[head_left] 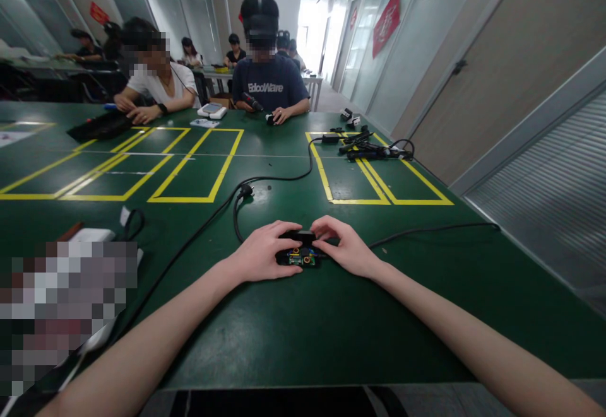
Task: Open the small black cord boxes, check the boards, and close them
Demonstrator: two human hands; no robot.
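Observation:
A small green circuit board [303, 258] with copper-coloured coils lies on the green table in front of me. Just behind it stands a black casing part [303, 236]. My left hand [265, 252] grips the black casing and the board from the left, fingers curved around them. From the right, my right hand [343, 245] pinches the right end of the black casing between thumb and fingers. A black cable [398, 234] runs off to the right from beside the board. The undersides of both parts are hidden.
A black cord with a plug [245, 191] curves behind my left hand. Yellow tape outlines [182, 200] mark the table [265, 341]. A cable pile [360, 146] lies back right. Two people sit opposite. A blurred-out object [71, 297] is at the left.

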